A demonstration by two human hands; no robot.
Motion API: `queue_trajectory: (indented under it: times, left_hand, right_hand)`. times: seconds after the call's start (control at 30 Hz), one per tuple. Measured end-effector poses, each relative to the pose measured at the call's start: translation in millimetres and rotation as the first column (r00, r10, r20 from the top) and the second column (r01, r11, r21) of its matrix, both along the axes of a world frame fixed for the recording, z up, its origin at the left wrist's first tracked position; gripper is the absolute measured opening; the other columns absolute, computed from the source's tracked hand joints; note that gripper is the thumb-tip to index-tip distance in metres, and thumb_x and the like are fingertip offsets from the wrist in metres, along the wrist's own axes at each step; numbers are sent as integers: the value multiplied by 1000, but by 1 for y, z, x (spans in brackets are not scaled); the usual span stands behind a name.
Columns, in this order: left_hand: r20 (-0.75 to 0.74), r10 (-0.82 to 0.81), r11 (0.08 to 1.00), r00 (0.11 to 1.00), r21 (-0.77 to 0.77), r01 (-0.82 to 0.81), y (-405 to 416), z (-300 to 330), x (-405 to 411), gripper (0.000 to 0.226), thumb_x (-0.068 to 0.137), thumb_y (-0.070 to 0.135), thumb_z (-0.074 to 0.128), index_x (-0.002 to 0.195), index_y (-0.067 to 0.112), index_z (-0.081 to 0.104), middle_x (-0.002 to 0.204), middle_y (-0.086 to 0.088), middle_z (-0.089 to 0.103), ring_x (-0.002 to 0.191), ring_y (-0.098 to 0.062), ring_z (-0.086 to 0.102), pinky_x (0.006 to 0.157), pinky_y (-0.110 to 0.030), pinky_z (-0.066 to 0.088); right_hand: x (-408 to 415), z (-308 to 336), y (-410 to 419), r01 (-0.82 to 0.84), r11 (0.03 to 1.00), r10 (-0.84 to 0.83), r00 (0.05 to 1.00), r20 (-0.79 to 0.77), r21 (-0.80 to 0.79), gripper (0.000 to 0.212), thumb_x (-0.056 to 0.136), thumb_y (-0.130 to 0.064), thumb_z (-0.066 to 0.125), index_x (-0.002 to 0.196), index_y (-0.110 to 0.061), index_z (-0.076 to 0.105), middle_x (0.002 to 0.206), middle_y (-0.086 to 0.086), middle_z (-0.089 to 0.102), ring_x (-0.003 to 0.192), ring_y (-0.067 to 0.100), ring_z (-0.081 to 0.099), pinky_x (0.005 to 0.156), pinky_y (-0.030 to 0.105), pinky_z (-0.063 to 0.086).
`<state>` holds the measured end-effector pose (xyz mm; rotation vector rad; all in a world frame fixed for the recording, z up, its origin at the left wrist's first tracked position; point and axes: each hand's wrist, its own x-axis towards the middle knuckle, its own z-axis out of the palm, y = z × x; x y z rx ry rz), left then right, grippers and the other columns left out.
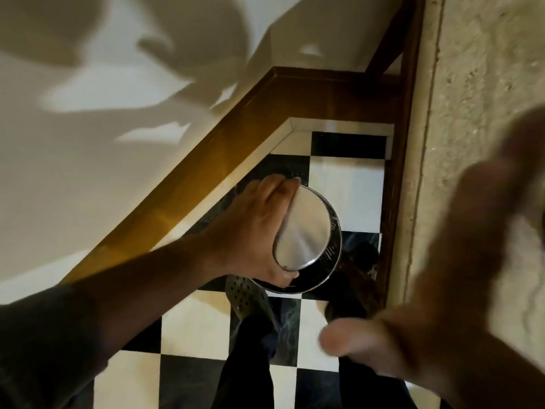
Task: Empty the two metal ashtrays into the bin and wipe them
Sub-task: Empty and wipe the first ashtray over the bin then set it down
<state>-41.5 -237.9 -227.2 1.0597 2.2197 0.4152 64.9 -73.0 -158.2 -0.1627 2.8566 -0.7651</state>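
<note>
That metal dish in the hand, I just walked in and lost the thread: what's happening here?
A person's left hand holds a round metal ashtray tipped on its side, bottom facing the camera, over a perforated metal bin on the checkered floor. The right hand, blurred and close to the camera, is open and holds nothing. Whether anything is falling out can't be seen.

A black-and-white checkered floor (194,329) is filling the lower middle of the frame. A wooden baseboard (224,134) is running diagonally beneath a white wall (73,149) at upper left. A rough beige surface (477,69), possibly a countertop, is occupying the right edge.
</note>
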Motion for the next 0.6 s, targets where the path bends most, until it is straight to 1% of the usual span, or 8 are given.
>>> queue_trajectory:
  times: [0.1,0.17,0.23,0.33,0.4,0.43,0.53,0.6]
  left_hand:
    - [26,45,997,999,68,-47,-1,-7,9,127,50,65,77,150,11,20,153,-13,35,139,-31,33,111,-41,38]
    - [-13,15,997,1000,80,-14,-11,-16,15,120,57,68,72,148,3,28,150,-20,41,137,-35,40,110,-48,42]
    - [-31,11,998,999,70,-9,-23,-26,17,123,56,70,75,146,-1,33,147,-20,44,136,-32,41,109,-46,42]
    - [-7,75,997,997,10,-75,-33,-23,14,135,46,71,79,151,7,22,152,-13,38,136,-27,35,108,-35,38]
    - [-13,78,997,997,12,-78,-30,-20,11,137,45,72,78,152,9,20,154,-12,35,138,-26,33,108,-33,35]
    - [-18,88,996,996,25,-88,-26,-20,10,136,46,72,78,152,9,21,154,-11,35,139,-25,31,111,-35,34]
    - [3,126,992,992,25,-126,-14,-19,14,135,47,67,80,153,10,19,155,-9,33,142,-26,30,116,-41,31]
    - [65,131,991,989,-16,-130,-15,-20,22,138,46,64,83,154,10,15,156,-10,32,143,-27,30,115,-39,32]
  right_hand:
    - [9,-34,-16,-272,952,237,944,231,136,114,74,-89,28,147,-2,21,155,24,32,147,39,15,118,53,12]
    - [11,-43,-18,-291,948,241,922,303,131,115,74,-89,24,145,1,25,154,22,31,145,37,21,118,55,25]
    - [6,-31,-13,-222,966,193,960,204,132,114,76,-86,24,146,3,25,156,23,20,147,36,17,117,56,22]
    - [-2,5,3,18,1000,-18,998,-60,-9,116,78,-82,34,149,7,11,160,21,4,150,31,-1,123,42,7]
    - [-5,23,3,115,993,-116,973,-200,-20,111,79,-79,35,144,11,26,153,27,22,147,39,17,122,46,13]
    - [-5,17,0,71,997,-65,979,-191,21,110,78,-80,36,138,12,38,147,30,37,141,44,29,120,52,18]
    - [9,-35,-15,-371,896,334,925,179,245,118,62,-79,63,145,-1,32,154,24,34,143,45,26,113,65,23]
    - [15,-63,-17,-497,843,424,850,314,205,115,58,-65,76,146,-5,33,155,22,34,142,45,30,109,66,28]
